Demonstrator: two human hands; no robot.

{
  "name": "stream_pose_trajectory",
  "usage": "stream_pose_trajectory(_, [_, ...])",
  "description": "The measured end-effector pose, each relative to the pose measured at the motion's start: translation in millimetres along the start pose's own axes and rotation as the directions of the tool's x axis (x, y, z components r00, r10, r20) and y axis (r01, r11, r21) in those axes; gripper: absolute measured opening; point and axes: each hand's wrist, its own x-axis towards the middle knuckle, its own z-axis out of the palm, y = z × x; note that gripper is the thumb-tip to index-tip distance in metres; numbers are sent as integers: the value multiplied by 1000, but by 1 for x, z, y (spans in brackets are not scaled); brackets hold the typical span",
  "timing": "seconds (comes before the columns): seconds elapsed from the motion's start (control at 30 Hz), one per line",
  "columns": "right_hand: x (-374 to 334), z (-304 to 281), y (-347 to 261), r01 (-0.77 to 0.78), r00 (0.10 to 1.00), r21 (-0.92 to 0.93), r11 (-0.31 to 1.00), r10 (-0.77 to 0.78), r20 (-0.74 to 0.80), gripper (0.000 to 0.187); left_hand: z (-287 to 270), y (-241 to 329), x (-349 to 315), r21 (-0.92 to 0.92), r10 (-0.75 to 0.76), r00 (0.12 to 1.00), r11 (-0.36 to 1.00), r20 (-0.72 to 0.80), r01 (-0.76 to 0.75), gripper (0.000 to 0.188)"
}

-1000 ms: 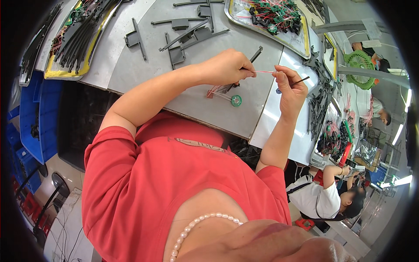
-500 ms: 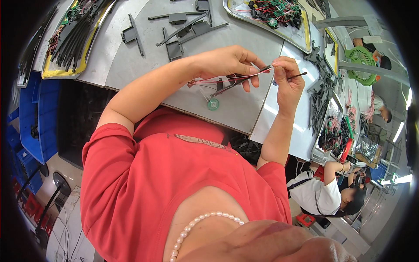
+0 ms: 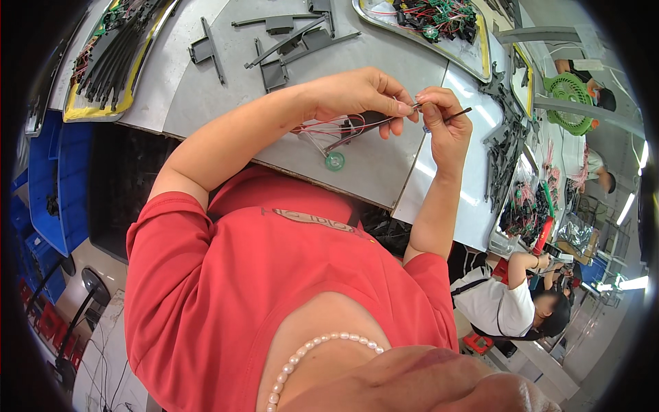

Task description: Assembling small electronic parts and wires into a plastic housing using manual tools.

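Observation:
My left hand (image 3: 381,96) is closed on a dark plastic strip part (image 3: 367,122) over the table, its fingertips pinched at the far end. Red and white thin wires (image 3: 322,127) run along this part. A round translucent green disc (image 3: 334,161) hangs at its near end, by the table's front edge. My right hand (image 3: 446,123) is closed too, its fingertips meeting the left ones at the end of the part. Out of the right fist pokes a thin dark stick-like tool (image 3: 460,114). What exactly the touching fingertips pinch is too small to make out.
Several grey plastic brackets (image 3: 278,48) lie beyond my hands. Trays of strips (image 3: 113,69) and wired green boards (image 3: 432,24) stand at far left and far right. Dark parts (image 3: 504,144) are heaped at right, near a green fan (image 3: 570,99). A co-worker (image 3: 508,302) sits at right.
My right hand has moved a little left, so the fingertips of both hands now meet. The wires, stretched toward the right hand before, now bow loosely. The green disc has barely moved.

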Motion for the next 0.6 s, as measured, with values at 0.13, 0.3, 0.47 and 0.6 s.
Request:
stream_pose_trajectory(0.13, [1, 2, 0, 44, 999, -70, 997, -43, 16, 5, -1, -1, 1, -21, -31, 999, 999, -38, 30, 31])
stream_pose_trajectory(0.3, [-1, 6, -6, -133, 990, -14, 991, 132, -52, 12, 4, -4, 2, 215, 105, 976, 975, -193, -63, 28])
stream_pose_trajectory(0.47, [-1, 9, -6, -280, 955, 56, 959, 284, -85, 22, 6, -4, 1, 329, 150, 953, 943, -263, -57, 25])
stream_pose_trajectory(0.6, [-2, 12, -2, -283, 949, 123, 951, 296, -105, 20, 8, -6, 1, 351, 171, 943, 934, -286, -63, 24])
